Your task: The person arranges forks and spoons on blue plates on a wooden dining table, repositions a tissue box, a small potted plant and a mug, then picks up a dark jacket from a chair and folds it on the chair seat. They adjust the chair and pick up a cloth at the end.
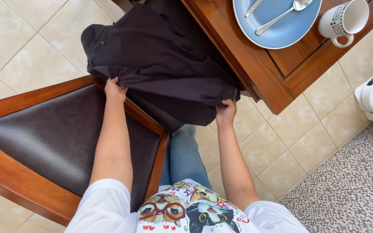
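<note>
I hold the dark shirt (160,64) out in front of me, and it lies beyond both my hands, spreading away from me toward the edge of the wooden table (255,64). My left hand (115,89) pinches its near edge with the fingers curled shut on the cloth, right over the wooden frame of the chair (31,99) with the dark padded seat. My right hand (226,112) is closed on the opposite near corner, by the button on that hem, hanging over the tiled floor (264,146) just below the table's corner. The edge stretched between my hands runs crosswise, from left to right, and slopes a little down toward my right. The collar end points away and to my left. Both hands are equally on the cloth; neither is nearer. On the table stand a blue plate (281,30) with cutlery and a white mug (344,19), clear of the shirt.
</note>
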